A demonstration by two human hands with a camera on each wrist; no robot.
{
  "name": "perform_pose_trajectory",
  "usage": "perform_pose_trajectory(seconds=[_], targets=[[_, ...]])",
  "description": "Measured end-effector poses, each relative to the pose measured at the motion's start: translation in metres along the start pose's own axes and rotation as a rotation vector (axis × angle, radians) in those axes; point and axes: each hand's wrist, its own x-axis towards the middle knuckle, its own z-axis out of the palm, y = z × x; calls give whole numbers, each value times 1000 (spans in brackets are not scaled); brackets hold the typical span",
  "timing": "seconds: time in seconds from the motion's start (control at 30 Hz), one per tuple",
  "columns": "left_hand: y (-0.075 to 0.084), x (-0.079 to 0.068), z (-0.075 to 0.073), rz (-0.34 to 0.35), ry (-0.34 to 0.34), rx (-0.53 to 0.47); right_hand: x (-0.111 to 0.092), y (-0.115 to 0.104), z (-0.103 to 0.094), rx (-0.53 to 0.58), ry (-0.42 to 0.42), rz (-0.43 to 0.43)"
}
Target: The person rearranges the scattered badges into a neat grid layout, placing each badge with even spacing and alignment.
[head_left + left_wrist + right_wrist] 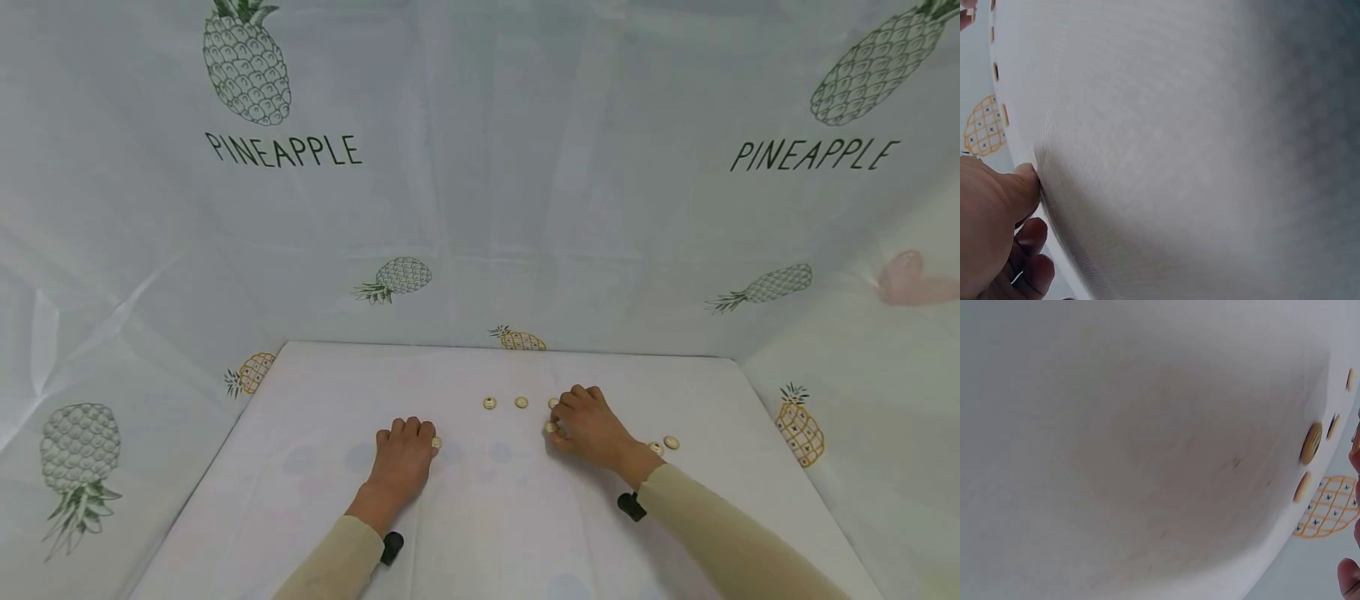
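Observation:
At left centre of the table in the head view, my left hand (405, 454) rests low with curled fingers. A pale wooden disc (437, 442) shows at its thumb side, held at the fingertips. In the left wrist view the thumb (1025, 181) and curled fingers are low over the cloth, and that disc is hidden. My right hand (592, 425) pinches another small wooden disc (551, 427) between thumb and fingers. Just behind it is a third disc (553, 403), partly covered by the fingers. The right wrist view catches only finger edges, near a disc (1311, 444) with a dark mark.
Two discs, one on the left (490, 402) and one beside it (521, 402), line up behind the hands. Near the right wrist lie a disc (656, 447) and its neighbour (671, 442). White cloth (337, 375) covers the table; pineapple-print curtains (510, 208) hang around it.

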Motion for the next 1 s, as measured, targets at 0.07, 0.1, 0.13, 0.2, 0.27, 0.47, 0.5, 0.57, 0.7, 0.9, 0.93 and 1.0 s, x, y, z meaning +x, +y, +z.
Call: perform_pose_trajectory(seconds=[0.07, 0.1, 0.13, 0.2, 0.27, 0.47, 0.5, 0.57, 0.7, 0.9, 0.93, 1.0], targets=[[0, 0, 0, 2, 6, -9, 3, -3, 1, -1, -2, -8], [0, 0, 0, 2, 6, -10, 4, -5, 2, -2, -6, -11], [-1, 0, 0, 0, 2, -10, 5, -6, 2, -3, -6, -17], [-1, 0, 0, -2, -7, -5, 8, -9, 3, -6, -7, -23], [0, 0, 0, -5, -14, -2, 10, -12, 4, -12, -11, -27], [0, -1, 0, -1, -5, 7, 17, -18, 8, -7, -27, -31], [0, -1, 0, -1, -2, 9, 18, -19, 8, -3, -24, -33], [0, -1, 1, -3, 1, 7, 20, -21, 9, 7, -17, -36], [-1, -1, 2, -7, 2, 4, 22, -24, 12, 13, -12, -41], [-2, -1, 6, -10, -5, -3, 25, -27, 15, 7, -33, -36], [-2, -1, 7, -10, -3, -3, 25, -27, 16, 6, -34, -38], [-2, 0, 7, -12, -1, -3, 25, -27, 17, 6, -33, -39]])
